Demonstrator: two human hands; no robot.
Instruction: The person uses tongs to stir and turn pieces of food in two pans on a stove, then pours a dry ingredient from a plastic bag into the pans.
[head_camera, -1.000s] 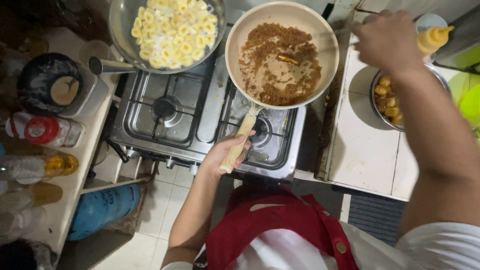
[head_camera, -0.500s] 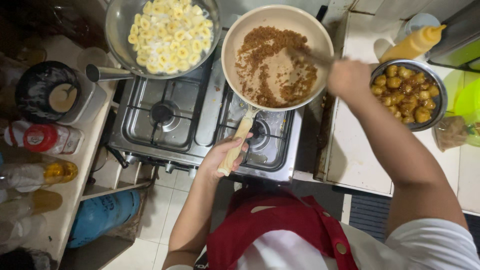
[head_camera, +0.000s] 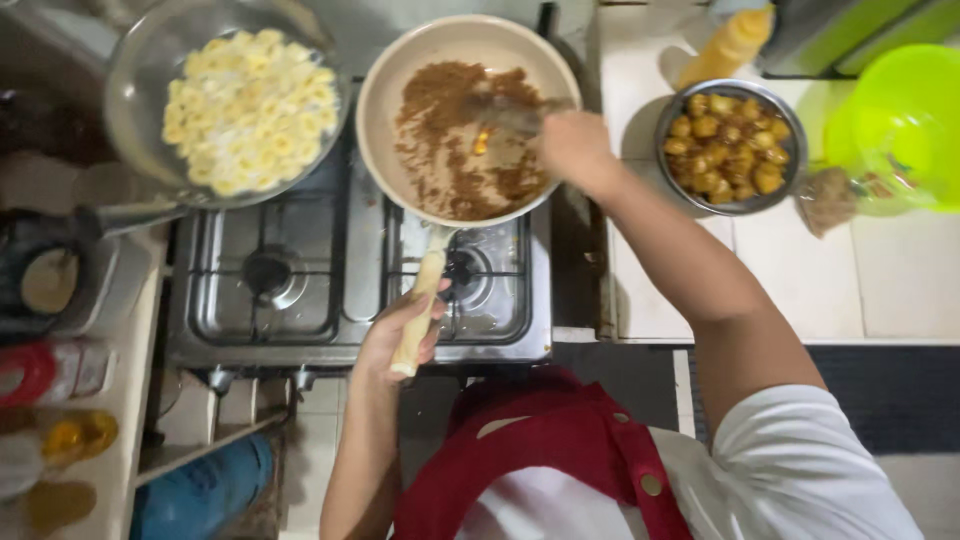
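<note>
**Two hands at the stove: one steadies the pan, one stirs**

A steel two-burner gas stove (head_camera: 300, 300) fills the middle of a small tiled kitchen, seen from above. At its far left corner a grey pan (head_camera: 140, 90) holds pale yellow banana slices (head_camera: 245, 110), its handle reaching toward a crowded side shelf. Over the right burner sits a cream frying pan (head_camera: 400, 90) with a brown crumbly mixture (head_camera: 440, 140) spread across it. Its pale wooden handle (head_camera: 425, 290) is the long axis, pointing from the bowl back to the stove's near edge and the cook. The left hand (head_camera: 400, 335) has its grip closed around the end of that handle. The pan looks rigid and fairly heavy at the bowl end, probably hot; the handle is the sensible place to hold. The right hand (head_camera: 572, 148) grips a stirring utensil (head_camera: 510, 112), blurred, its tip in the mixture. Further right, on the white tiled table (head_camera: 800, 280), stand a metal bowl (head_camera: 668, 150) of browned pieces, a yellow squeeze bottle (head_camera: 735, 40) and a green plastic bowl (head_camera: 900, 110).
</note>
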